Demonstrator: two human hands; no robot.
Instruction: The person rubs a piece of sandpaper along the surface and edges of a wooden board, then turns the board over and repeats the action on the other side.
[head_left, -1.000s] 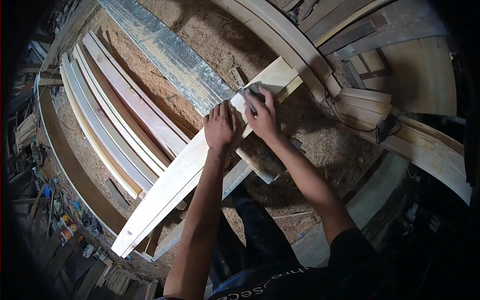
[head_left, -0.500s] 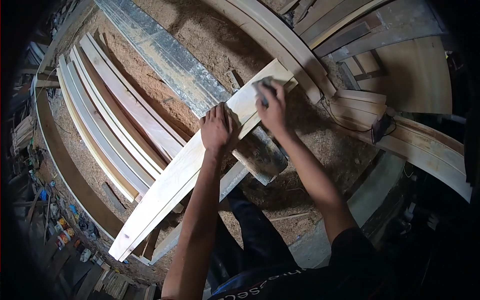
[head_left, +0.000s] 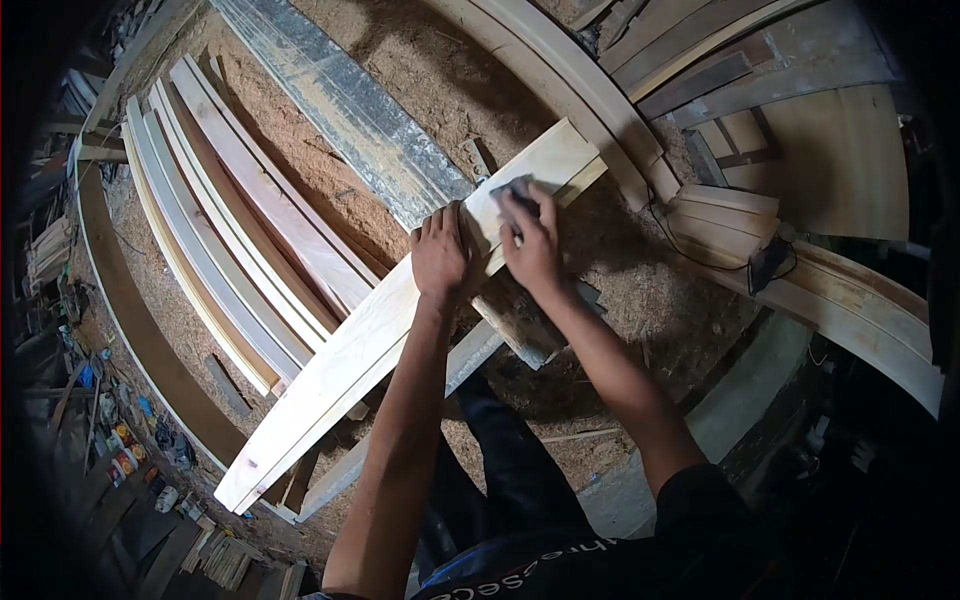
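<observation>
A long pale board [head_left: 345, 365] lies diagonally across a worn, paint-stained beam [head_left: 350, 120]. My left hand [head_left: 440, 250] rests on the board near where it crosses the beam, its fingers bent over the surface with nothing visible in them. To the right, my right hand [head_left: 532, 235] is wrapped round a small dark block [head_left: 514, 196] that is held against the board's upper face. The block's underside is hidden.
Several curved wooden strips [head_left: 270, 215] lie at the left on sawdust. Long boards [head_left: 570, 75] run along the upper right. A dark object with a cable [head_left: 768, 262] sits on stacked wood at the right. My legs are below the board.
My right hand has moved left and slightly down along the board with the dark block, closer to my left hand. My left hand stays at nearly the same place on the board.
</observation>
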